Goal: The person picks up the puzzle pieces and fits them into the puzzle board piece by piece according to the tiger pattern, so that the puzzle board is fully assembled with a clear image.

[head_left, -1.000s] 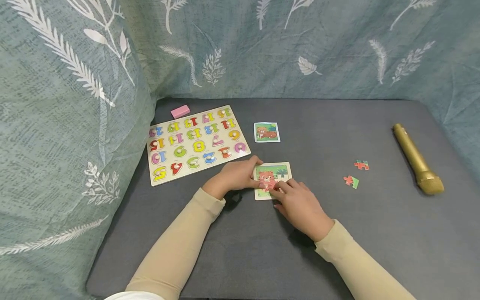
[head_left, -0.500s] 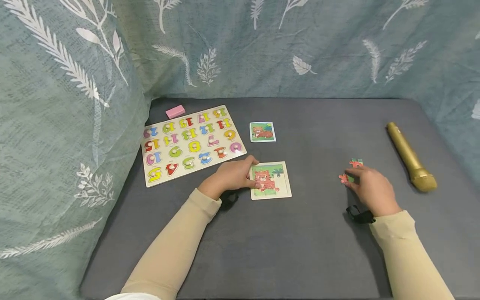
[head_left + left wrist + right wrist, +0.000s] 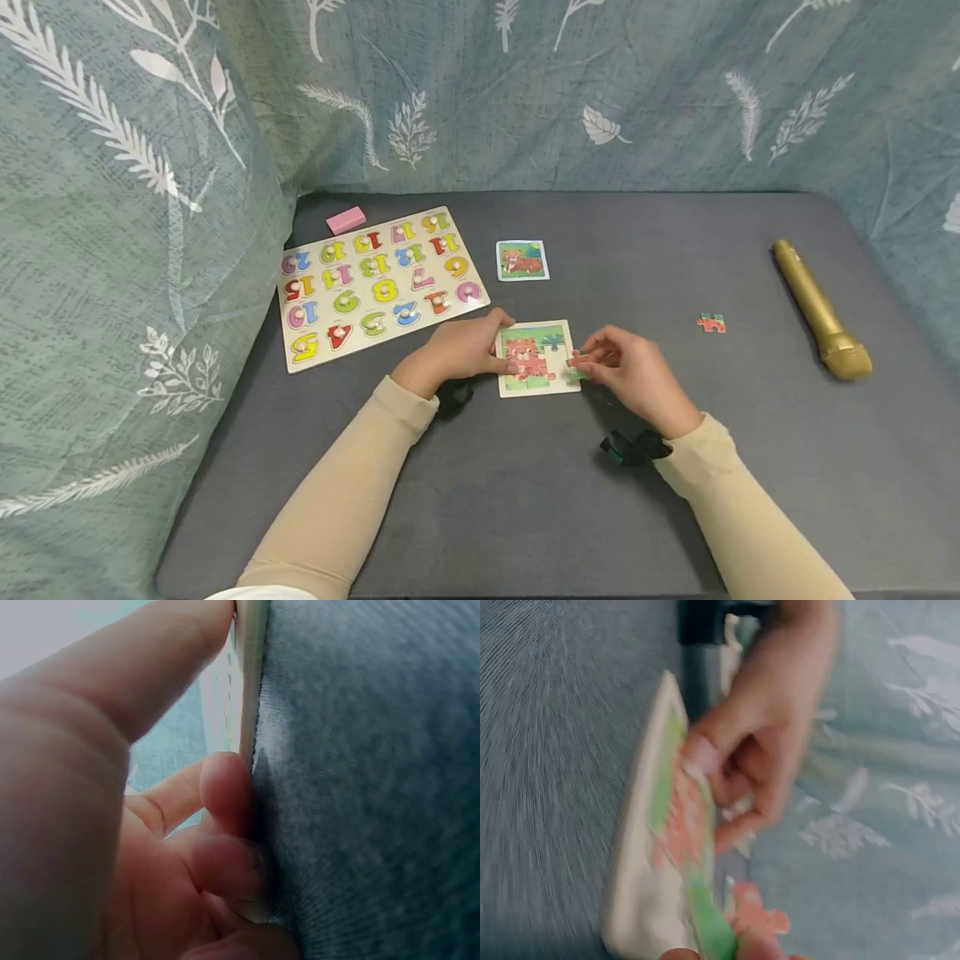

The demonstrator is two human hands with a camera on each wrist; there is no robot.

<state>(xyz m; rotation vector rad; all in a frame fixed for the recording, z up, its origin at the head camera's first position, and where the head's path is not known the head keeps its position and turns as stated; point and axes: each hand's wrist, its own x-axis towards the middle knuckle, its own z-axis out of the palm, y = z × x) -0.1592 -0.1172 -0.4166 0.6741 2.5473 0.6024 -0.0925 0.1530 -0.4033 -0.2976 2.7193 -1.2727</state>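
Observation:
A small square jigsaw board (image 3: 561, 382) with a partly filled orange tiger picture lies flat on the table. My left hand (image 3: 459, 350) holds it at its left side, thumb over the picture and fingers along the edge. In the left wrist view, curled fingertips (image 3: 225, 795) sit against the board's pale edge (image 3: 250, 697). My right hand (image 3: 637, 371) pinches an orange-and-green jigsaw piece (image 3: 577, 360) between thumb and fingers, right at the board's right edge. The same piece shows blurred in the right wrist view, over the bare part of the board (image 3: 649, 900).
Another jigsaw piece (image 3: 712, 322) lies to the right. Behind the board is a small tiger picture card (image 3: 522, 261). A number peg puzzle (image 3: 382, 333) and a pink block (image 3: 346, 220) lie at left. A gold microphone (image 3: 821, 308) lies far right; a leaf-patterned curtain (image 3: 480, 108) borders the table.
My right hand went from the board to the loose pieces at right, picked up the lower one and carried it back to the board's right edge. My left hand stayed on the board.

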